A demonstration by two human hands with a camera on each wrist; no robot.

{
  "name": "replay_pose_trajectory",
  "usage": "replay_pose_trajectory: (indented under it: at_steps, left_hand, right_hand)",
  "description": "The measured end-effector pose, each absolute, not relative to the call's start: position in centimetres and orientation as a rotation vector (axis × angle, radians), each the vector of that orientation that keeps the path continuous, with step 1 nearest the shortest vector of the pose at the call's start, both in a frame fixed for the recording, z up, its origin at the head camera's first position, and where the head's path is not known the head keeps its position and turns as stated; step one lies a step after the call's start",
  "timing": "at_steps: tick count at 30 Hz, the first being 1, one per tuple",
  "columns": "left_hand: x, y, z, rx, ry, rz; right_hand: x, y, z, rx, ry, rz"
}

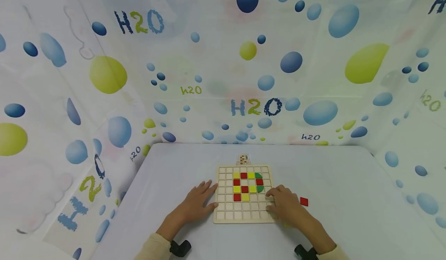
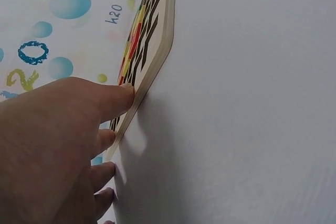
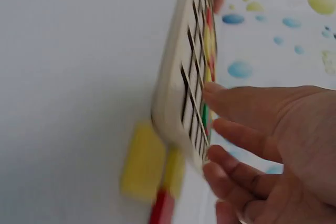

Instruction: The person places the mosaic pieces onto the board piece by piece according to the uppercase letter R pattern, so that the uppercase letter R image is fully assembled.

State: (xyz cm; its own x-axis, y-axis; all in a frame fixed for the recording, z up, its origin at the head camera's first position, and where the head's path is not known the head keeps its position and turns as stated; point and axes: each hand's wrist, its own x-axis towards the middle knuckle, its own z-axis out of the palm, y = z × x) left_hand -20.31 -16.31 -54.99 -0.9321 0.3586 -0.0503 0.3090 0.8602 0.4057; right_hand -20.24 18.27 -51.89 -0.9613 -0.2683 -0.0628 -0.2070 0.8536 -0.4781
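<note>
A square wooden grid board (image 1: 244, 221) lies on the white table, with red, yellow and green tiles in its upper middle cells. Two of these, at the right side of the pattern, are green pieces with a rounded side (image 1: 259, 189). My left hand (image 1: 196, 204) rests at the board's left edge, fingers spread, thumb on the rim in the left wrist view. Over the opposite edge is my right hand (image 1: 283, 204), its thumb and fingers loosely bent and apart. The right wrist view shows its thumb (image 3: 231, 100) over the cells, with no tile visible between the fingers.
Just beyond the board lies a small card (image 1: 243, 159) printed with a coloured grid pattern. To the right of my right hand is a loose red tile (image 1: 304, 201). Blurred yellow pieces (image 3: 143, 161) lie by the board's near right corner. A patterned curtain (image 1: 216, 59) surrounds the table.
</note>
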Motion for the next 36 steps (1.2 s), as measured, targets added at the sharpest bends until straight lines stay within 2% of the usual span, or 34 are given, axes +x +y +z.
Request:
replay_pose_trajectory:
  at_steps: [9, 21, 36]
  left_hand:
    - [-20.0, -16.4, -54.9, 0.498, 2.91, 0.627]
    - [-20.2, -16.3, -54.9, 0.493, 2.904, 0.627]
    - [-20.0, -16.1, -54.6, 0.531, 2.915, 0.634]
  right_hand:
    - [-20.5, 23.4, -52.5, -0.282, 2.842, -0.701]
    - [-21.7, 23.0, -54.1, -0.365, 2.885, -0.8]
    - [-21.1, 23.0, -53.8, -0.422, 2.854, -0.823]
